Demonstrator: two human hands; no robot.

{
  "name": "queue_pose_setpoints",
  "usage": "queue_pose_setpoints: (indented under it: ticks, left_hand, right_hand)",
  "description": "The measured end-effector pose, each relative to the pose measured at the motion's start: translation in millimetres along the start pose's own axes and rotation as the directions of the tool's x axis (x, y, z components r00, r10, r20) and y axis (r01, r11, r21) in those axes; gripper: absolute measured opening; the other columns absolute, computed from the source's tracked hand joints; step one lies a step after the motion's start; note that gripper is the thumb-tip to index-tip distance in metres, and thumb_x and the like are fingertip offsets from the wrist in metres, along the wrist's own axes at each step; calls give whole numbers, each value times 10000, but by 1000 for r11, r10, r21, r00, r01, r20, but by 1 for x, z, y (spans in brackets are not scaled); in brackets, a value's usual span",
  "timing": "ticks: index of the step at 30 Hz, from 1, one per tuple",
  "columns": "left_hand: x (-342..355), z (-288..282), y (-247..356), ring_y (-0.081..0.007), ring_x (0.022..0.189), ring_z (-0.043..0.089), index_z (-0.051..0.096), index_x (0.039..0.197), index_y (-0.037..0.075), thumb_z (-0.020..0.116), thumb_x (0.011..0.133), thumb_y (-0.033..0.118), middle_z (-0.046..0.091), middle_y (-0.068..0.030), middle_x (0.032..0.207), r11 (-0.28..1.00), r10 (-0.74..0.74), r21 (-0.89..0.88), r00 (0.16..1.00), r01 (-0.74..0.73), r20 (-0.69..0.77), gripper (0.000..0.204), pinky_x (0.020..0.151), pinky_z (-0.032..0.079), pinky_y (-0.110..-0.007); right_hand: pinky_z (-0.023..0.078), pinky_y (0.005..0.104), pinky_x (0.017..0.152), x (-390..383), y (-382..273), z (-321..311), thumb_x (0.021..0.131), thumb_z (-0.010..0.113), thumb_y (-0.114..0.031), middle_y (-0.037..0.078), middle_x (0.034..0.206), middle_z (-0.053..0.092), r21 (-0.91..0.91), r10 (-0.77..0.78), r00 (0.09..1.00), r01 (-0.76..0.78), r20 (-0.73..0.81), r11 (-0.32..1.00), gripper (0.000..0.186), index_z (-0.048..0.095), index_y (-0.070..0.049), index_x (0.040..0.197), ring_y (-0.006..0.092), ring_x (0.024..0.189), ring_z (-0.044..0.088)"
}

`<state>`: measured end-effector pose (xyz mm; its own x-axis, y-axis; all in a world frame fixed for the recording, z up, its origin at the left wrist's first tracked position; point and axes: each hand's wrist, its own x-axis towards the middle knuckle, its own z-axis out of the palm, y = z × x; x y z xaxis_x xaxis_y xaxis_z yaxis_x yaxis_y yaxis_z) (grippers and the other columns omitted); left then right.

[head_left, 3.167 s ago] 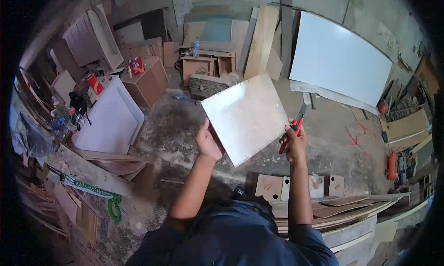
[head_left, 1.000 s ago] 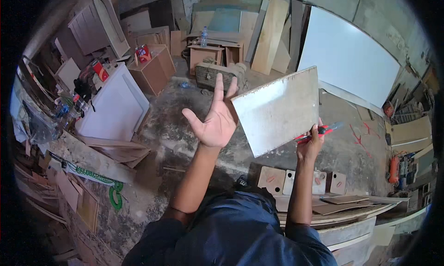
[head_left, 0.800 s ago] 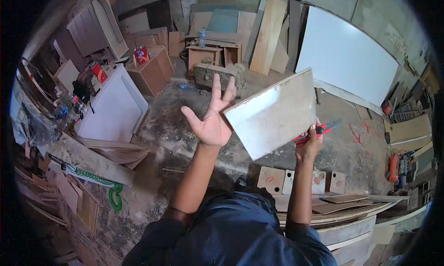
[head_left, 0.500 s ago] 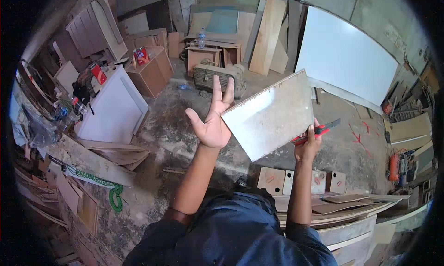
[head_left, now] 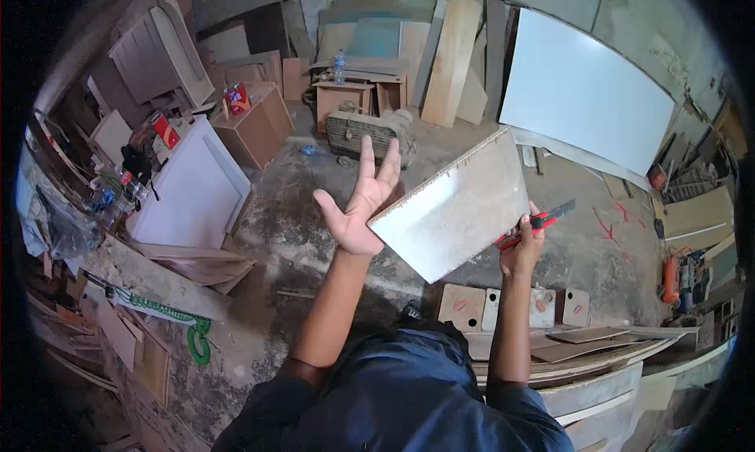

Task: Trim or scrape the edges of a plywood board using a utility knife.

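Note:
A rectangular board (head_left: pixel 464 200) with a pale, glossy face and rough brown edges is held up tilted before me. My left hand (head_left: pixel 362 208) is open, fingers spread, its palm side against the board's left corner. At the board's right edge, my right hand (head_left: pixel 521 251) is closed around what looks like a red-and-black utility knife (head_left: pixel 543 221), its wide grey blade pointing right. The thumb of that hand presses on the board's face, so it grips the board too. The fingers behind the board are hidden.
A big white panel (head_left: pixel 586 98) leans on the back wall. At left stand a white cabinet panel (head_left: pixel 193 189) and a brown box (head_left: pixel 255 126); a dusty machine (head_left: pixel 366 134) sits ahead. Stacked boards (head_left: pixel 598 358) lie at my right, near a green coiled hose (head_left: pixel 198 342) at left.
The board has shifted slightly down and to the left, tilting a little. My left hand has moved with its corner; my right hand keeps its grip.

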<state>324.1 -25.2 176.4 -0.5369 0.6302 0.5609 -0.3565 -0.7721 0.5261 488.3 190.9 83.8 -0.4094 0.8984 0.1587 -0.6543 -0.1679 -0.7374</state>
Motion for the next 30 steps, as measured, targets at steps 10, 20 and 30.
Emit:
queue_pose_setpoints:
  ticks: [10,20,30]
  left_hand:
    - [-26,-22,-17,-172,1207,521,514,1357,5,677,918,292,561,-95,1328,759,-219,588,960,279,-172,550,1020,402,-332]
    - [-11,3,-29,-116,785,631,676,1104,-37,636,951,187,713,-82,865,462,174,879,960,116,-218,274,702,504,-288]
    - [6,15,-17,-362,952,703,632,1236,-5,643,857,-7,696,-227,1063,-9,348,975,914,-221,210,379,777,552,-382]
  right_hand:
    - [455,237,614,9,3,3,963,580,-86,-16,866,571,21,28,999,-27,-31,999,410,462,-1,1346,77,658,503]
    - [409,243,609,10,-9,36,934,532,-4,-14,886,585,-522,-237,881,439,410,731,236,607,-9,1158,88,681,499]
    - [469,488,617,-23,-78,125,896,625,-444,190,760,605,-728,-59,740,671,670,138,428,555,-29,814,416,727,613]
